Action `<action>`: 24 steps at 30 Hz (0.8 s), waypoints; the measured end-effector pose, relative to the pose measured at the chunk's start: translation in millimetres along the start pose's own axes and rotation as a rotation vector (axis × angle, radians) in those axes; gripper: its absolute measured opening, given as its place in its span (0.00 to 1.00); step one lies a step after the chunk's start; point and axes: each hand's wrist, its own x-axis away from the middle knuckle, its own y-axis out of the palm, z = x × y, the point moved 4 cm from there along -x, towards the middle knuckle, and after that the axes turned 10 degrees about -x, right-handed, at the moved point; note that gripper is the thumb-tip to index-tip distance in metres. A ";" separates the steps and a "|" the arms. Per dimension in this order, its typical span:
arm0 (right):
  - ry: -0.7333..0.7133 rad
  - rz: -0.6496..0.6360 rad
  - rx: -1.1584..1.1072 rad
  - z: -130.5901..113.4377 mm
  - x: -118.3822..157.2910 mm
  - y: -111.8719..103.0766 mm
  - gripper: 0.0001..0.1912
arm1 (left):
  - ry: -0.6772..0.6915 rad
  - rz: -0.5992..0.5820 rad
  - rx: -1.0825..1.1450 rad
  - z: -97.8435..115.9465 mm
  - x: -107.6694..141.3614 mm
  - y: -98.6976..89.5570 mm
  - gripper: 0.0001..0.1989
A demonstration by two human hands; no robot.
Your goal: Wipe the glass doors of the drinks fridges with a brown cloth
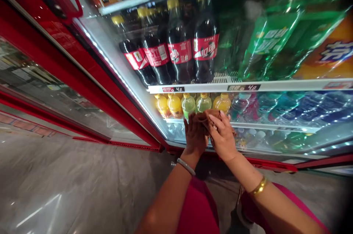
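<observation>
In front of an open drinks cooler, my two hands meet over a folded brown cloth [210,113]. The fingers of my right hand [224,136], with a ring on one, curl over the cloth and press it against the other hand. My left hand [195,136] shows its back, with fingers stretched out toward the shelf and the cloth touching its inner side. Part of the cloth and the left thumb are hidden between the hands. Just beyond stand small yellow juice bottles [174,105] and pale green bottles [203,103].
Cola bottles [205,48] and large green bottles [268,43] fill the shelf above, behind a white price rail [204,87]. A lower shelf edge [270,126] runs near my fingers. The red door frame [110,109] slants along the left, over a grey concrete floor [82,182].
</observation>
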 end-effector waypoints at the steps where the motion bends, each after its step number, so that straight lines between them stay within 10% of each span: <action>1: -0.019 0.003 -0.002 -0.4 -0.6 -2.0 0.21 | -0.006 0.006 -0.009 6.8 -1.4 -6.5 0.36; 11: 0.049 0.153 -0.080 -3.8 -71.8 -55.3 0.24 | 0.097 0.021 0.248 46.7 -41.2 -76.4 0.58; 24: 0.316 -0.252 -0.317 -10.5 -70.5 -121.3 0.43 | 0.140 0.289 0.193 90.6 -92.9 -98.4 0.42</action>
